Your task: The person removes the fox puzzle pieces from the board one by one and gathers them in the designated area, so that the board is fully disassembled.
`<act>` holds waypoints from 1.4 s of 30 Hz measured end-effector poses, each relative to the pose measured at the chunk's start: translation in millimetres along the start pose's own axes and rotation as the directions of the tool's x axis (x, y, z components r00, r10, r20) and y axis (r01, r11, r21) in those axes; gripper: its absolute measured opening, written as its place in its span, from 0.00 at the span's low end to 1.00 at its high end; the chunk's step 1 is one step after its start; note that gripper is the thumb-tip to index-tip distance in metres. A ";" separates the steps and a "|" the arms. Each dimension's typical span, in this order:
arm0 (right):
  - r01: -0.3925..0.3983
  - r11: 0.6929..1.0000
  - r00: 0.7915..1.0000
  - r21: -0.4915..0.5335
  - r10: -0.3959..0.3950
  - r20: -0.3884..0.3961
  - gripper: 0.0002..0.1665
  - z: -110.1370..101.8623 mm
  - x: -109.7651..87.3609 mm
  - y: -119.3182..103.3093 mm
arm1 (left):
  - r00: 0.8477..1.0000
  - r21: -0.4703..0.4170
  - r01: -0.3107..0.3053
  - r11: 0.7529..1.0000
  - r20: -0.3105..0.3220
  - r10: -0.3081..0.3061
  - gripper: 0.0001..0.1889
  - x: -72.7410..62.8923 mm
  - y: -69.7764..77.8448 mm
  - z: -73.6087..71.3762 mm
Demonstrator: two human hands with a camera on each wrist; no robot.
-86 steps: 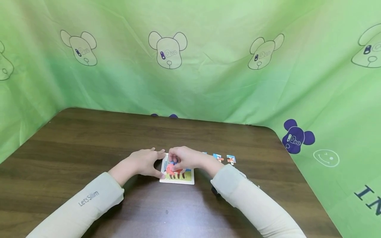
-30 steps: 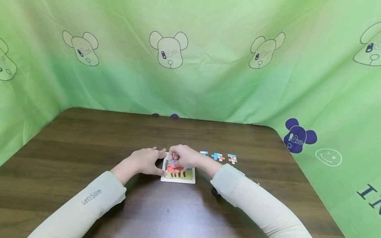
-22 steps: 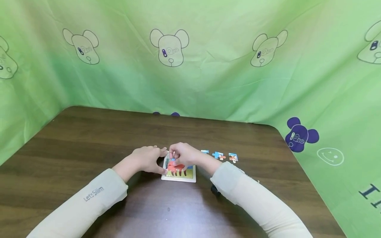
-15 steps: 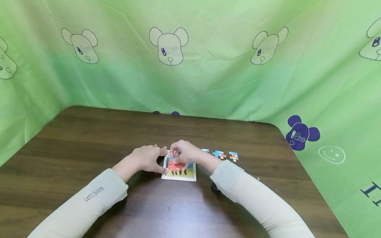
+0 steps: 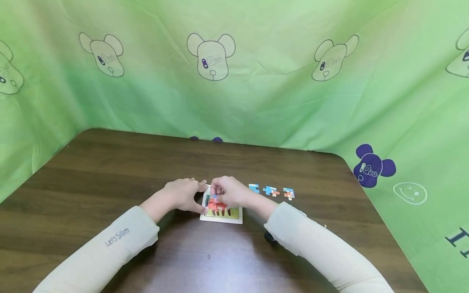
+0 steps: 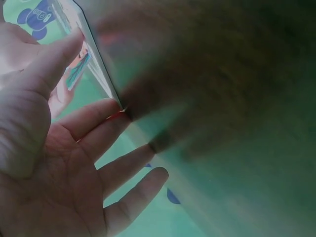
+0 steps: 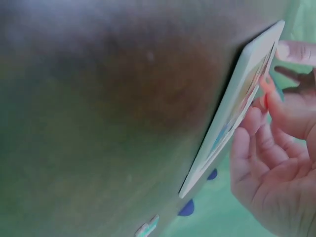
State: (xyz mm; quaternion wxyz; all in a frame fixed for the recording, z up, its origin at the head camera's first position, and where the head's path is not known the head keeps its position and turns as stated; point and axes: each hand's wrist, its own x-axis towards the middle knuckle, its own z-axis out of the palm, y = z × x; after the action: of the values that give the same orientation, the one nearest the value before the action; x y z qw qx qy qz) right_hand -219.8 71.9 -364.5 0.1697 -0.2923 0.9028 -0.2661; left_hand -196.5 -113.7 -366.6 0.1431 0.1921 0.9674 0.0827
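A small jigsaw puzzle in a white frame [image 5: 222, 220] lies on the table, showing a red animal with dark legs on yellow-green ground. My left hand [image 5: 181, 195] rests at its left side, fingers spread, thumb on the frame's near-left edge and index fingertip by the far-left corner. My right hand [image 5: 231, 192] is over the upper part of the picture. Its thumb and forefinger pinch a puzzle piece, and in the left wrist view the teal-patterned piece [image 6: 78, 73] shows tilted by the fingers. That hand hides the board's upper right.
To the right of the board lie a blue puzzle piece [image 5: 253, 188], a blue and orange one [image 5: 271, 191] and another orange and blue one [image 5: 289, 193]. The brown wooden table [image 5: 146, 162] meets a green printed curtain [image 5: 256, 106] behind and at both sides.
My right hand stays over the board's upper left, pinching the piece, with only small shifts. The left hand keeps its place. The view has drifted slightly, and more of the loose pieces shows.
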 end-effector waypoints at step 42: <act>-0.169 0.974 0.983 0.151 0.155 0.100 0.07 -6.7 14.1 2.5 | 1.000 -0.014 0.012 1.000 -0.024 -0.012 0.41 -0.6 0.7 0.5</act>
State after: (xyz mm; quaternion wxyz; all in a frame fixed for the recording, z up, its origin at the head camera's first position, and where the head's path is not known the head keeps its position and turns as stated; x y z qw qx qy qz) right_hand -234.8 67.4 -362.6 0.2531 -0.2147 0.8911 -0.3096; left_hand -195.6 -113.2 -366.8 0.1331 0.1843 0.9696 0.0908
